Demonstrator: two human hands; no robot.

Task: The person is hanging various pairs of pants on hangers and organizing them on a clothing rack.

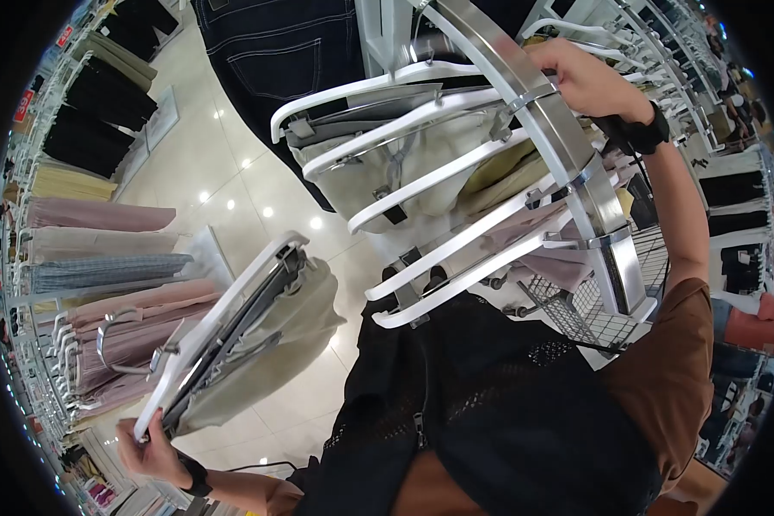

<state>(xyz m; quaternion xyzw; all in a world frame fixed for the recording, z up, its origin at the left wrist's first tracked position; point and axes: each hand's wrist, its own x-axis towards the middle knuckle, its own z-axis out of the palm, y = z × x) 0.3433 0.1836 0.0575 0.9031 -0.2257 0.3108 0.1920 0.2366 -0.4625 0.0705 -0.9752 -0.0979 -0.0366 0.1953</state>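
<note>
At the lower left, my left hand (pixel 153 451) pinches one end of a white clothes hanger (pixel 224 322). Grey-beige trousers (pixel 271 348) hang from its clips. My right hand (pixel 589 77) is up at the top right, behind the curved metal rack rail (pixel 546 120). Its fingers curl there, their tips hidden by the rail, and what they grip cannot be made out. Several white hangers hang along the rail below that hand, the nearest white hanger (pixel 456 279) close to my body. Pale trousers (pixel 439 168) hang among them.
Dark jeans (pixel 275 64) hang at the top, beside the rack. A wire shopping cart (pixel 568 310) stands beneath the rail on the right. Along the left are wall racks with pink trousers (pixel 103 215) and black trousers (pixel 99 116). The tiled floor (pixel 258 185) lies between.
</note>
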